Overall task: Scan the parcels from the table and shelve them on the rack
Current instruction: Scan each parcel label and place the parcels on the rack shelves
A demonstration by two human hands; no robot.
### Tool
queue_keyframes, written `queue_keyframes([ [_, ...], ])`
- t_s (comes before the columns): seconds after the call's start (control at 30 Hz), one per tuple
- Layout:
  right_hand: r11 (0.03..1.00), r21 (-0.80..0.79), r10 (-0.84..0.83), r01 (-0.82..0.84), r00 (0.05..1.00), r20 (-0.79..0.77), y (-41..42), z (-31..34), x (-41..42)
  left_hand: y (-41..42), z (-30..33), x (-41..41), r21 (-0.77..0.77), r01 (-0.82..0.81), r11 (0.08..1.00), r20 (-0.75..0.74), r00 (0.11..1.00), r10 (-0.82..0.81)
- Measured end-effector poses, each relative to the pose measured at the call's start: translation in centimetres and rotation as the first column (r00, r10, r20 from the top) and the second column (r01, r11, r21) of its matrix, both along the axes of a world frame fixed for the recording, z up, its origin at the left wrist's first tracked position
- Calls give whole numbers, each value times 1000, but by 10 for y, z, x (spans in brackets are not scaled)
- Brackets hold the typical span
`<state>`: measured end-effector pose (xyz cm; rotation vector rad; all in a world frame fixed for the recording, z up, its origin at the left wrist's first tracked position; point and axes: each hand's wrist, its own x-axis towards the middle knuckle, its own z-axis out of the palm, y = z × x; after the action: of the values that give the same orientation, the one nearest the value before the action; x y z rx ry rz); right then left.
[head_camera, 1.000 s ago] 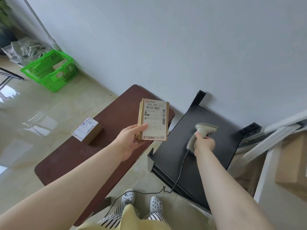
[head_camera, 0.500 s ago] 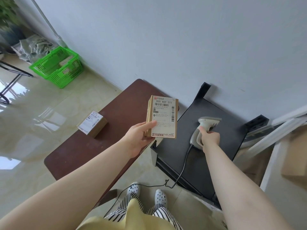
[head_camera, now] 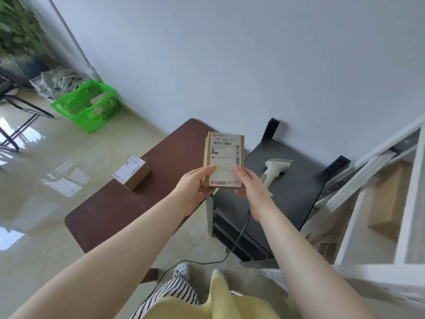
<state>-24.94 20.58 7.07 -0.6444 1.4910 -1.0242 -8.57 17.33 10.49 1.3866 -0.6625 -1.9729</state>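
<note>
A grey handheld scanner lies beside my left hand and right hand, both gripping the white-labelled brown cardboard parcel upright.

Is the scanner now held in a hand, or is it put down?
Put down. The scanner lies on the black cabinet top; both the left hand and right hand hold the parcel.

Small parcel depot: barcode scanner, labelled parcels (basket on floor), white rack.

parcel label — "900 A09 072", smaller print apparently illegible
</note>
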Motion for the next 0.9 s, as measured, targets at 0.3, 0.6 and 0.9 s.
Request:
queue_keyframes([
  [0.3, 999, -35, 16, -18, 999, -48, 90, 15, 9, 59, 1, 20, -71, 326, 943, 133, 940, -315],
  [0.6, 992, 4, -127, 127, 991, -52, 214, 17, 61, 156, -7, 56, -87, 455, 886, 137, 886, -442],
  [0.9, 958, 63, -275, 281, 957, -87, 333, 19, 53, 249, -9, 43, -71, 630, 773, 102, 776, -622],
])
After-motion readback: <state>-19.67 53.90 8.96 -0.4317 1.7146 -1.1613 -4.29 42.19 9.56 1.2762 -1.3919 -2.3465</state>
